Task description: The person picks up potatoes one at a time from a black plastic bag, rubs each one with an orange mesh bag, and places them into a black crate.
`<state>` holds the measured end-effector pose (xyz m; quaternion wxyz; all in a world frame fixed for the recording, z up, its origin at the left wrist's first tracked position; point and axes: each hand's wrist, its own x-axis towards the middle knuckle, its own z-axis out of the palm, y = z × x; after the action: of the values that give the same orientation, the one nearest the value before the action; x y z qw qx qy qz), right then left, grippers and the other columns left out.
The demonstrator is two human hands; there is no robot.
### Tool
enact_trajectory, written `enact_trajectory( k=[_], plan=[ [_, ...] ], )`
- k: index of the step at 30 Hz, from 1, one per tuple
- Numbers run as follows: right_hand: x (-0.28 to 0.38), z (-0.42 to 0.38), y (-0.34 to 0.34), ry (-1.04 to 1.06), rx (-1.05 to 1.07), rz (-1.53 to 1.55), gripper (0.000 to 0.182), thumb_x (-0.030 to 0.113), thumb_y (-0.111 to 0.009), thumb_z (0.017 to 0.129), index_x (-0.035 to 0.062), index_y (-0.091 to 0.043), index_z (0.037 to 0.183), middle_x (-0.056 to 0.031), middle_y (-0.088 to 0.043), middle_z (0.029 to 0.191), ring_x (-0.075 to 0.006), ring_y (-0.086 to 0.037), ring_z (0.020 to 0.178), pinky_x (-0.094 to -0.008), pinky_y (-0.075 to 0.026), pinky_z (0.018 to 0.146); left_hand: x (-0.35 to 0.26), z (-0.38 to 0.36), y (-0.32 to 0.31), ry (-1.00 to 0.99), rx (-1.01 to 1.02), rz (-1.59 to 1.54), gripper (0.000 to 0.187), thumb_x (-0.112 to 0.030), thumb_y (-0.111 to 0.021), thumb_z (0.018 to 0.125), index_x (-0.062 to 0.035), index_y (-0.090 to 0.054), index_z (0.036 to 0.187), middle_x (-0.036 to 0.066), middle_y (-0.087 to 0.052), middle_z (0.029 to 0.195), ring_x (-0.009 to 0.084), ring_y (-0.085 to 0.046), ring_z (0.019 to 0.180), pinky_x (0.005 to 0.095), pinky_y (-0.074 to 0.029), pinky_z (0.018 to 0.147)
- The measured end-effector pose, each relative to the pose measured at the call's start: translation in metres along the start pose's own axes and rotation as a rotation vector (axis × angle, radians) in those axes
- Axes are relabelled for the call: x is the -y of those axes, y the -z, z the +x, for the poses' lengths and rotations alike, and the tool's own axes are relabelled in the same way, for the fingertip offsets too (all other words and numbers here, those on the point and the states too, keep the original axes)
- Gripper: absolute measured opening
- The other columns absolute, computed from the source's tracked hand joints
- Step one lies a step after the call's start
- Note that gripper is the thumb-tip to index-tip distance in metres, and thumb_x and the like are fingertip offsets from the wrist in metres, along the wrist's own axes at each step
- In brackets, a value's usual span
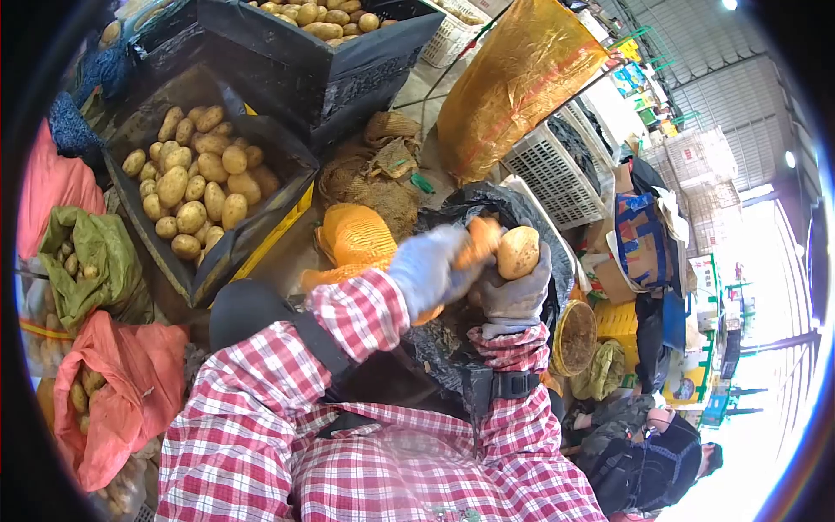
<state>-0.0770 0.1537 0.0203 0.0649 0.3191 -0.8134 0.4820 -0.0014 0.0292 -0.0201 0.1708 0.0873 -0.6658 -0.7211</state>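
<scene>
Both my hands wear grey gloves with orange fingertips and stick out of red checked sleeves. My right hand (517,296) grips a light brown potato (518,251), held up over a black plastic-lined container (531,217). My left hand (435,265) reaches across to the same potato, and its orange fingertips touch the potato's left side. The inside of the black container is mostly hidden behind my hands.
A black-lined crate of potatoes (196,187) sits to the left, another (322,22) behind it. Orange mesh bags (357,235), red sacks (113,383), a green bag (87,261), a big yellow sack (513,78) and white crates (557,170) surround me. A person (652,452) crouches at lower right.
</scene>
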Motion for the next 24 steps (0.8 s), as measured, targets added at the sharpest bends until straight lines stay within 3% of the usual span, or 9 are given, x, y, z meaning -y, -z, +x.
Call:
enact_trajectory(
  k=[3, 5, 10, 12, 16, 19, 21, 22, 24],
  plan=[
    [-0.01, -0.005, -0.009, -0.027, 0.027, -0.005, 0.056, -0.009, -0.067, 0.079, -0.0024, -0.04, 0.127, -0.0113, -0.064, 0.108, -0.0206, -0.066, 0.096, -0.0269, -0.054, 0.082, -0.014, 0.022, 0.012, -0.026, -0.25, -0.11, 0.029, -0.029, -0.064, 0.093, -0.0043, -0.065, 0.107, 0.018, -0.068, 0.099, 0.0313, -0.068, 0.093, 0.0362, -0.054, 0.08],
    [-0.026, -0.019, -0.029, -0.199, -0.041, 0.505, 0.041, 0.022, -0.059, 0.092, 0.0024, -0.047, 0.126, -0.0118, -0.063, 0.111, -0.0211, -0.065, 0.098, -0.0369, -0.054, 0.086, -0.037, 0.009, 0.011, -0.221, -0.278, 0.293, 0.035, -0.035, -0.067, 0.087, -0.0082, -0.065, 0.109, 0.018, -0.066, 0.101, 0.0379, -0.065, 0.095, 0.0424, -0.053, 0.081],
    [-0.037, -0.009, -0.015, -0.699, 0.148, 1.359, 0.042, 0.045, -0.044, 0.099, 0.0083, -0.058, 0.113, -0.0101, -0.065, 0.1, -0.0269, -0.064, 0.089, -0.0412, -0.054, 0.079, -0.014, -0.013, -0.003, -0.077, 0.301, 0.945, 0.042, -0.022, -0.069, 0.081, -0.0089, -0.058, 0.12, 0.017, -0.063, 0.11, 0.035, -0.065, 0.1, 0.044, -0.052, 0.085],
    [-0.033, 0.003, -0.005, -0.635, -0.114, 0.966, 0.038, 0.045, -0.047, 0.099, 0.0113, -0.058, 0.111, -0.0095, -0.065, 0.094, -0.0267, -0.063, 0.083, -0.0378, -0.054, 0.074, -0.013, -0.02, 0.006, 0.067, 0.38, 0.9, 0.039, -0.022, -0.069, 0.082, -0.0092, -0.061, 0.118, 0.016, -0.065, 0.108, 0.0346, -0.066, 0.1, 0.0445, -0.051, 0.086],
    [-0.069, 0.017, 0.022, 0.156, 0.445, -0.361, 0.031, 0.011, -0.068, 0.087, 0.0051, -0.057, 0.115, -0.0137, -0.066, 0.101, -0.0287, -0.066, 0.092, -0.0375, -0.053, 0.083, -0.015, -0.01, 0.027, 0.176, 0.465, 0.868, 0.033, -0.028, -0.066, 0.086, -0.0067, -0.064, 0.111, 0.018, -0.067, 0.106, 0.036, -0.066, 0.099, 0.0465, -0.051, 0.085],
    [-0.026, 0.091, -0.003, 0.262, 0.446, -0.105, 0.042, 0.003, -0.07, 0.082, 0.0012, -0.053, 0.121, -0.0155, -0.066, 0.106, -0.026, -0.065, 0.099, -0.0351, -0.052, 0.088, -0.019, -0.006, 0.024, 0.188, 0.382, 0.793, 0.037, -0.034, -0.064, 0.088, -0.0048, -0.064, 0.111, 0.02, -0.067, 0.102, 0.0379, -0.067, 0.092, 0.0471, -0.051, 0.083],
    [0.076, 0.124, -0.011, -0.434, 0.343, 1.055, 0.072, 0.05, -0.062, 0.092, 0.0094, -0.036, 0.145, -0.02, -0.051, 0.131, -0.0277, -0.058, 0.111, -0.0352, -0.052, 0.087, -0.014, -0.009, 0.017, 0.082, 0.253, 0.81, 0.038, -0.037, -0.063, 0.089, -0.0048, -0.064, 0.108, 0.02, -0.067, 0.1, 0.0385, -0.067, 0.09, 0.0472, -0.051, 0.082],
    [0.095, 0.136, -0.006, -0.244, 0.42, 1.133, 0.081, 0.05, -0.061, 0.092, 0.0148, -0.021, 0.153, -0.0223, -0.042, 0.139, -0.0294, -0.059, 0.111, -0.0326, -0.053, 0.085, -0.013, -0.01, 0.015, 0.032, 0.189, 0.815, 0.038, -0.038, -0.063, 0.089, -0.0048, -0.064, 0.107, 0.02, -0.067, 0.1, 0.0388, -0.067, 0.089, 0.0473, -0.051, 0.082],
    [0.12, 0.146, -0.003, -0.117, 0.345, 1.074, 0.075, 0.049, -0.058, 0.095, 0.0127, -0.025, 0.152, -0.0212, -0.042, 0.141, -0.026, -0.061, 0.107, -0.0281, -0.054, 0.074, -0.015, -0.006, 0.016, 0.016, 0.089, 0.72, 0.041, -0.043, -0.063, 0.088, -0.0044, -0.062, 0.102, 0.021, -0.066, 0.1, 0.0408, -0.065, 0.092, 0.047, -0.051, 0.082]
  ],
)
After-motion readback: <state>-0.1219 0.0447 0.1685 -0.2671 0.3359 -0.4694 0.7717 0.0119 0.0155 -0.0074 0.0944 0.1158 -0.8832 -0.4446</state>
